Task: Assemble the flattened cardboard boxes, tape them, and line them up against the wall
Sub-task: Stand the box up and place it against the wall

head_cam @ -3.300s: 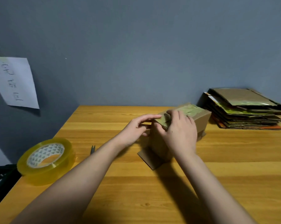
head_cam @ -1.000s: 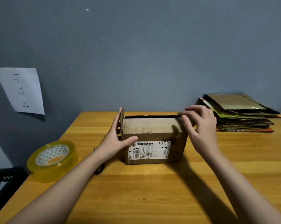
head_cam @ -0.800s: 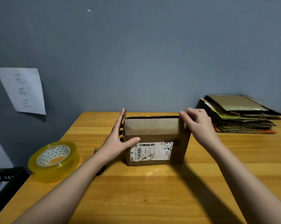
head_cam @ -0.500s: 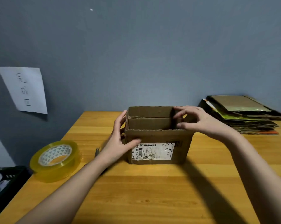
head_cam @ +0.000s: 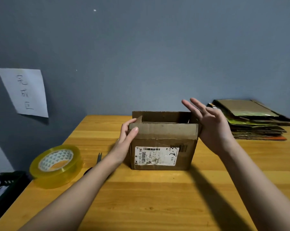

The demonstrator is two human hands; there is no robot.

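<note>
Cardboard box (head_cam: 163, 147) upright mid-desk (head_cam: 157, 197), top open, flaps up. Near flap standing, far flap standing behind it, a left side flap visible inside the opening.

White shipping label (head_cam: 156, 155) on the near face: barcode along the top, "S02-602-12" readable sideways at the left edge, trailing characters unclear. Handwritten black mark at the right end, looks like "2-3" or similar, not sure. Second smaller barcode sticker (head_cam: 178, 147) just right of the label, too blurred to read. Remaining print too small.

Left hand (head_cam: 126, 139) at the box's left top corner: thumb on the front of the near flap, fingers curled round the flap's edge toward the inside. Gripping that flap.

Right hand (head_cam: 211, 125) at the right side of the box, fingers straight and spread, palm facing the box wall. Touching or just off the wall: cannot tell. Holding nothing.

Tape roll (head_cam: 56, 165), clear yellowish, lying flat at the left desk edge, core printed with a triangle pattern. Scissors (head_cam: 98, 158) between roll and box, mostly hidden under the left forearm.

Stack of flattened boxes (head_cam: 251, 120) at the far right, against the grey wall (head_cam: 149, 55).

Paper sheet (head_cam: 25, 92) on the left wall, three handwritten Chinese characters in a column, reads like "完成区".

Dark crate (head_cam: 5, 189) below the desk's left edge, partly in view.
</note>
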